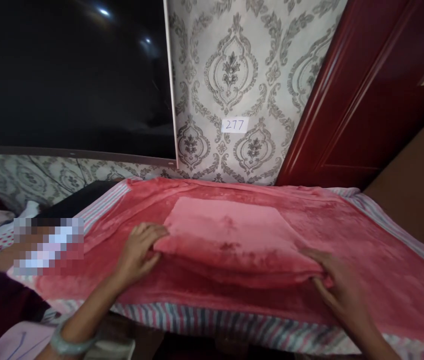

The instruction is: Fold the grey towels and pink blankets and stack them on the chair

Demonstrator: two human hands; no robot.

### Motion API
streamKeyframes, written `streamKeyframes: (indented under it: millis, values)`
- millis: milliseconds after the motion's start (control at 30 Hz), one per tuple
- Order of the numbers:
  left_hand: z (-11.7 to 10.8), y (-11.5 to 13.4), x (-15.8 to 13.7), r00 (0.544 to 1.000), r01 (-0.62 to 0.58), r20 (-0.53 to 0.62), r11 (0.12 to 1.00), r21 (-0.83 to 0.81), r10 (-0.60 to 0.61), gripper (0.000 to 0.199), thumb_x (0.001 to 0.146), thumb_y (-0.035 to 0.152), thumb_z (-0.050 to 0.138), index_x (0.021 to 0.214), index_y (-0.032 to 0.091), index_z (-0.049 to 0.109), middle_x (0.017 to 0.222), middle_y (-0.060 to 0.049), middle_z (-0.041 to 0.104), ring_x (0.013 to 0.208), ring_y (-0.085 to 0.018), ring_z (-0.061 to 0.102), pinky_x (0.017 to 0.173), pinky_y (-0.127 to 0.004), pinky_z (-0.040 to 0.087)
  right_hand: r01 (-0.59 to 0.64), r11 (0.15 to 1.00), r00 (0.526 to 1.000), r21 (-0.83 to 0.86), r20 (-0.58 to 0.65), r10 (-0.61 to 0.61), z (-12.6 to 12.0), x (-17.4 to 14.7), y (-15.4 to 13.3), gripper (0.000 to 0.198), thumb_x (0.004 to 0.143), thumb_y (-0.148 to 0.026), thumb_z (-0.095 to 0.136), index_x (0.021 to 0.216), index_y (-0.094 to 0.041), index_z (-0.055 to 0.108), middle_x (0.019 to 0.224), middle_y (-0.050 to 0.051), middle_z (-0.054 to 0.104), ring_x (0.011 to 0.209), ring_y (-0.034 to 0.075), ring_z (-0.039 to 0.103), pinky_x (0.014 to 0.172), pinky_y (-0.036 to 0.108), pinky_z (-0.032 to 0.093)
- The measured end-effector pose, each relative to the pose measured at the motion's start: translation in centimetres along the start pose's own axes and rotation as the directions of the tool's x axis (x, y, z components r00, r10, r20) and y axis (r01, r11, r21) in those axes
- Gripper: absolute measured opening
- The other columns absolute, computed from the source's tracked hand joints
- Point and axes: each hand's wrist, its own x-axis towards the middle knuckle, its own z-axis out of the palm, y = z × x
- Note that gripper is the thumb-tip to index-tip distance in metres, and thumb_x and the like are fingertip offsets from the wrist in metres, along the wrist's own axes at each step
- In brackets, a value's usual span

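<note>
A pink plush cloth, folded into a rough rectangle, lies in front of me with its near edge lifted. My left hand, a bangle on its wrist, pinches the near left corner between thumb and fingers. At the near right corner my right hand is closed on the same cloth. Between the hands the near edge sags a little, with shadow beneath it. Under it spreads a larger red-pink plush cover with a striped border.
Behind the covered surface is a patterned wall bearing a paper label. A large dark screen hangs at upper left, and a dark red door stands at right. A pixelated patch hides something at left.
</note>
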Motion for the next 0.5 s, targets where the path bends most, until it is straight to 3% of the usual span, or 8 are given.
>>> streamKeyframes:
  millis: [100, 200, 267, 333, 400, 467, 500]
  values:
    - [-4.1, 1.5, 4.9, 0.978, 0.156, -0.101, 0.963, -0.218, -0.181, 0.025, 0.078, 0.035, 0.055, 0.098, 0.023, 0.065, 0.103, -0.006, 0.072, 0.101, -0.025, 0.064, 0.091, -0.039, 0.052, -0.077, 0.996, 0.976, -0.036, -0.205, 0.068, -3.9, 5.1, -2.7, 0.029, 0.083, -0.035, 0.051, 0.107, -0.03, 0.065, 0.099, 0.007, 0.071, 0.089, 0.029, 0.067, 0.079, 0.047, 0.054]
    - [-7.7, 2.5, 9.6, 0.922, 0.251, -0.199, 0.904, -0.346, -0.333, 0.03, 0.072, 0.035, 0.062, 0.097, 0.019, 0.067, 0.089, -0.001, 0.069, 0.083, -0.018, 0.061, 0.079, -0.032, 0.051, -0.162, 0.987, 0.877, -0.003, -0.459, 0.142, -7.1, 10.0, -5.4, 0.029, 0.083, -0.04, 0.055, 0.106, -0.027, 0.066, 0.098, 0.008, 0.068, 0.09, 0.028, 0.065, 0.085, 0.047, 0.051]
    - [-9.1, 2.6, 12.4, 0.89, 0.284, -0.177, 0.813, -0.509, -0.421, 0.033, 0.07, 0.034, 0.065, 0.097, 0.015, 0.068, 0.082, 0.001, 0.066, 0.074, -0.013, 0.057, 0.074, -0.028, 0.049, -0.151, 0.986, 0.843, 0.075, -0.511, 0.168, -8.1, 13.0, -6.2, 0.03, 0.086, -0.044, 0.058, 0.109, -0.027, 0.066, 0.106, 0.009, 0.068, 0.098, 0.028, 0.064, 0.091, 0.046, 0.049]
    - [-9.2, 1.9, 14.8, 0.86, 0.353, -0.038, 0.646, -0.676, -0.51, 0.034, 0.068, 0.03, 0.064, 0.096, 0.011, 0.068, 0.073, 0.002, 0.063, 0.065, -0.01, 0.053, 0.072, -0.027, 0.048, -0.164, 0.969, 0.863, 0.185, -0.449, 0.232, -7.7, 15.6, -5.7, 0.03, 0.087, -0.044, 0.057, 0.111, -0.028, 0.066, 0.113, 0.009, 0.068, 0.103, 0.027, 0.063, 0.093, 0.044, 0.049]
    - [-7.8, 0.7, 16.6, 0.804, 0.472, 0.167, 0.443, -0.762, -0.57, 0.034, 0.068, 0.027, 0.062, 0.096, 0.009, 0.069, 0.067, 0.001, 0.064, 0.061, -0.01, 0.054, 0.071, -0.028, 0.049, -0.24, 0.924, 0.889, 0.297, -0.314, 0.332, -5.7, 17.6, -3.8, 0.03, 0.085, -0.043, 0.057, 0.108, -0.026, 0.067, 0.113, 0.008, 0.07, 0.102, 0.025, 0.064, 0.091, 0.042, 0.051]
    - [-5.1, -1.0, 17.5, 0.704, 0.604, 0.346, 0.267, -0.751, -0.62, 0.035, 0.07, 0.029, 0.063, 0.098, 0.009, 0.07, 0.069, -0.002, 0.069, 0.064, -0.015, 0.061, 0.071, -0.031, 0.052, -0.364, 0.854, 0.877, 0.372, -0.173, 0.449, -2.3, 18.6, -1.1, 0.032, 0.081, -0.042, 0.059, 0.102, -0.021, 0.068, 0.105, 0.008, 0.071, 0.093, 0.023, 0.065, 0.084, 0.039, 0.054]
    - [-3.3, -1.8, 17.6, 0.642, 0.665, 0.422, 0.192, -0.721, -0.64, 0.036, 0.071, 0.031, 0.066, 0.099, 0.01, 0.071, 0.071, -0.005, 0.072, 0.067, -0.018, 0.065, 0.072, -0.034, 0.054, -0.483, 0.79, 0.842, 0.378, -0.047, 0.537, -0.2, 18.6, 0.3, 0.032, 0.082, -0.042, 0.057, 0.102, -0.019, 0.068, 0.099, 0.008, 0.072, 0.087, 0.022, 0.066, 0.078, 0.037, 0.055]
